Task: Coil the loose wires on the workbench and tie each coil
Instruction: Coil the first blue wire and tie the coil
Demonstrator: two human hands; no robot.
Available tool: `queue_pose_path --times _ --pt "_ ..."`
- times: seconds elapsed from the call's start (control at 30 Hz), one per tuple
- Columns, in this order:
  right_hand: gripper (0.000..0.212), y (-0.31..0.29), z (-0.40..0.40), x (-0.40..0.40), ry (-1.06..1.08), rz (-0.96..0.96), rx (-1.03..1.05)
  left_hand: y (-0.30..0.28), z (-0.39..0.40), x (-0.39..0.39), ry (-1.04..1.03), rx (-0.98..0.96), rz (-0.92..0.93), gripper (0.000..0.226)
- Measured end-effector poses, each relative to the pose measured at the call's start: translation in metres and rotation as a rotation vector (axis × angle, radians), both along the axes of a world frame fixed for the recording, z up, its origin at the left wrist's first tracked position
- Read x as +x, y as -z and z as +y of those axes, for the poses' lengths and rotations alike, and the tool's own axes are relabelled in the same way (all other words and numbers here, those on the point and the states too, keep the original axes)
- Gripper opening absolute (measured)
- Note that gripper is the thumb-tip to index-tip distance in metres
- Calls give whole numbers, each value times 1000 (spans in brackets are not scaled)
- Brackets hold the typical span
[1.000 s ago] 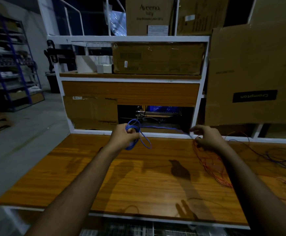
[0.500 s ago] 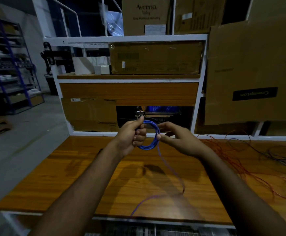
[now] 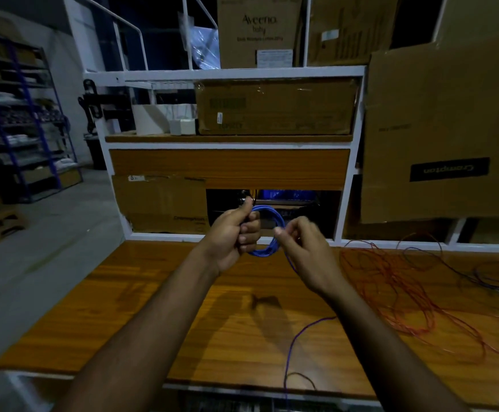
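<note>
Hands, two, both bare, meet above the far half of one wooden workbench (image 3: 159, 316). Left hand (image 3: 232, 233): fingers curled into a fist round one blue wire coil (image 3: 273, 230), thumb raised along the coil's upper left arc; the coil stands roughly upright in the air, clear of the bench top. Right hand (image 3: 304, 251): thumb and forefinger pinch the coil's right side, the remaining fingers loosely bent. One loose blue tail (image 3: 294, 341) leaves the coil beneath the right hand, passes behind the right forearm, curves across the bench and drops over the near edge. One short dark wire loop (image 3: 303, 377) lies at that near edge, just beside the tail. To the right, well apart from the hands, a tangle of red wire (image 3: 391, 286) spreads uncoiled over the bench; how many strands it holds cannot be told. Thin dark wires (image 3: 486, 278) trail across the far right corner, partly overlapping the red ones, count likewise unclear. Behind the bench rises one white shelving frame (image 3: 227, 74) carrying four visible cardboard boxes: two on top, one on the middle shelf, one in the lower bay. One large cardboard sheet (image 3: 438, 114) leans at the right.
</note>
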State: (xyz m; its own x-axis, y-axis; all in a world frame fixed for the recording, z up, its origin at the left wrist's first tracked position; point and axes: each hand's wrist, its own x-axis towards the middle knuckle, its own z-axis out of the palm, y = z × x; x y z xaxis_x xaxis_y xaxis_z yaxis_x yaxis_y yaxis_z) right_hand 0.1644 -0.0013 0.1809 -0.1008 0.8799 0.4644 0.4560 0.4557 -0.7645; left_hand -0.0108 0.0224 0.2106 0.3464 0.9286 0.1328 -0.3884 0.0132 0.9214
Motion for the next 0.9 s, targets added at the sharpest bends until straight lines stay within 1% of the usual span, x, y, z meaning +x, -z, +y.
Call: queue_pose_path --times 0.03,0.07,0.13,0.2,0.27,0.33,0.43,0.5,0.57,0.63,0.67,0.7,0.77,0.8,0.83,0.9 --pt "21 4 -2 -3 -28 -62 8 1 0 0 14 -19 -22 36" --pt "17 8 -4 -4 -46 -78 14 2 1 0 35 -41 -43 35" --pt "14 7 -7 -2 -55 34 23 4 1 -1 85 -93 -73 36" --pt "18 -3 -9 5 -47 117 4 5 0 -2 136 -152 -80 41" --pt "24 -15 -8 16 -77 124 -101 5 -2 -2 174 -200 -80 43" --pt "36 -23 -5 26 -136 129 -234 5 -5 -1 187 -226 -86 46" --pt "44 -21 0 39 -279 82 -401 4 -8 3 143 -219 -118 49" --pt "42 -11 2 48 -387 61 -499 2 -7 2 90 -206 -191 49" --pt "35 6 1 59 -487 46 -547 -2 -4 -6 47 -196 -288 48" --pt "26 29 0 69 -577 83 -566 -6 0 -17 13 -187 -360 48" --pt "22 41 -1 73 -590 139 -576 -8 2 -22 2 -179 -390 48" --pt "20 53 -1 76 -585 229 -595 -10 4 -27 -4 -170 -414 48" --pt "30 68 -2 78 -546 433 -642 -14 7 -32 -2 -147 -436 47" --pt "30 72 -4 76 -501 491 -638 -15 7 -32 0 -137 -438 47" --pt "28 75 -6 71 -417 498 -606 -16 7 -30 -2 -129 -439 46" --pt "21 72 -14 54 -165 364 -484 -15 6 -25 -12 -115 -435 45"
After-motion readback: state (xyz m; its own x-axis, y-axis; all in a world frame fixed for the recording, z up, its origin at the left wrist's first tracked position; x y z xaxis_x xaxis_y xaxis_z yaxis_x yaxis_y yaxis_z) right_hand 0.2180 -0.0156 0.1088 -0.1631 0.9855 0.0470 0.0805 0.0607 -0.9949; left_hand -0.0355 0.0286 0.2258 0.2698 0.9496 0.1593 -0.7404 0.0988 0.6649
